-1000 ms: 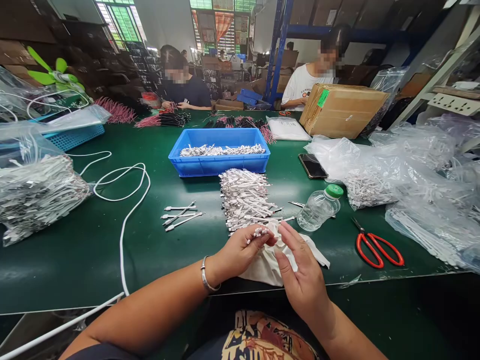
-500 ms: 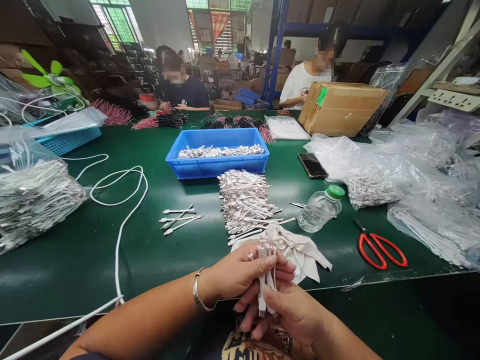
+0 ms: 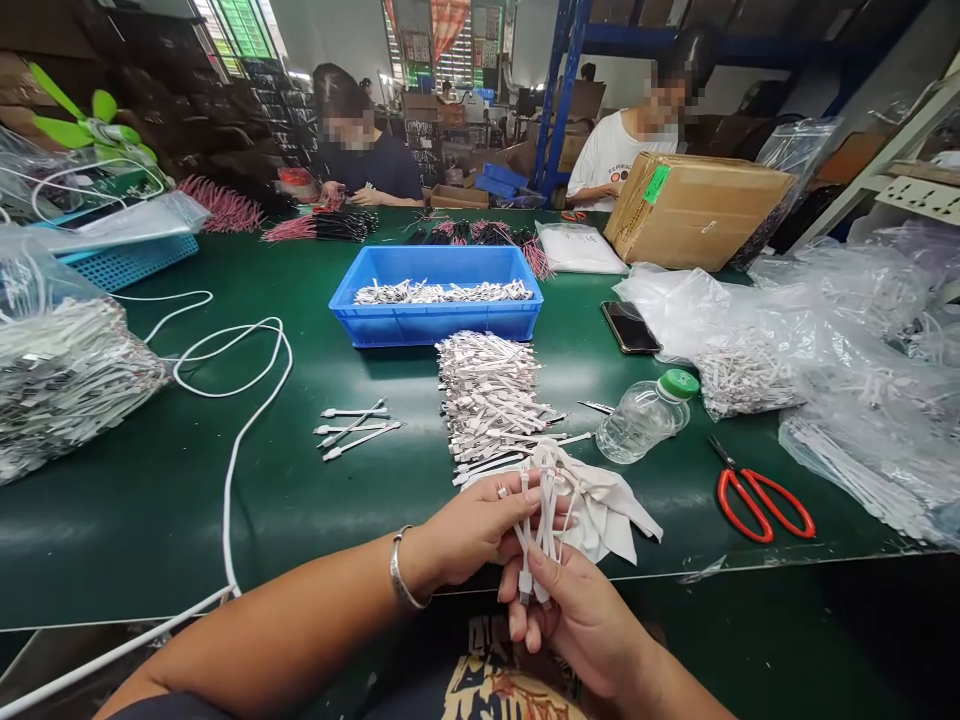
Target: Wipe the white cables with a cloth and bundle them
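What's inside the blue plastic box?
The blue plastic box holds a long, low row of short white cables with silver metal ends. Whatever lies under that row is covered, and the box's front wall hides its lowest part.

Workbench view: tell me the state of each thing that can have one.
Left hand: gripping the short white cables.
Right hand: holding their lower ends.
White cloth: crumpled on the bench.
Plastic water bottle: capped, lying on its side.
Red-handled scissors: lying flat, handles apart.
Cardboard box: closed.
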### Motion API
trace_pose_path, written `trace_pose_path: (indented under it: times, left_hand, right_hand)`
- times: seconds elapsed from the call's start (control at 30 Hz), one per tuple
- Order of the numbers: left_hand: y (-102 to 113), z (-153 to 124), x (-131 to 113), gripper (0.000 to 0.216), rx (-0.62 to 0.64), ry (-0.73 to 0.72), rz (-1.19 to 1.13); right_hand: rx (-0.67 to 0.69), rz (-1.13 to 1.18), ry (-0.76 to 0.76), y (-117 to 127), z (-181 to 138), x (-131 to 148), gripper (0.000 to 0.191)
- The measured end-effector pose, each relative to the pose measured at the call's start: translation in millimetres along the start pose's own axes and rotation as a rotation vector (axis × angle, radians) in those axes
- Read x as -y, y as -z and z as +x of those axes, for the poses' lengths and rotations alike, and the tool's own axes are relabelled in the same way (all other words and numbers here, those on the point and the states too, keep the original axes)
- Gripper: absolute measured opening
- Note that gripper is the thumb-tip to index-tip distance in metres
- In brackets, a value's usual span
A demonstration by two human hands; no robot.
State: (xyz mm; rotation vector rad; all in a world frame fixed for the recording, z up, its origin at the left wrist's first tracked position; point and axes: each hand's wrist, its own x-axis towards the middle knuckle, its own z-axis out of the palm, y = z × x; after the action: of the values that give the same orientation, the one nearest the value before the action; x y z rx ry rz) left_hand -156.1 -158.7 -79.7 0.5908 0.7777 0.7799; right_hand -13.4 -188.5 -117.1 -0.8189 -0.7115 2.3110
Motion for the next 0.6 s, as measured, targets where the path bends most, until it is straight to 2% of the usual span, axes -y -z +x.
trace_pose_path:
  times: [0.13,0.37,0.6]
  left_hand:
    - [1.0,2.0,-0.5,0.029,-0.015,-0.001,0.019]
    - [7.8,5.6,5.4,0.041,-0.045,0.037,0.123]
    - [4.7,4.4,4.6,0.039,-0.044,0.014,0.110]
  right_hand:
    - [-0.023,-0.014,0.022,0.2,-1.5,0.2,0.039]
    - [0.038,0.008,0.017,2.7,-1.5,-2.1,0.040]
    - [-0.011,0.069,0.003,0.3,-1.5,-2.2,0.055]
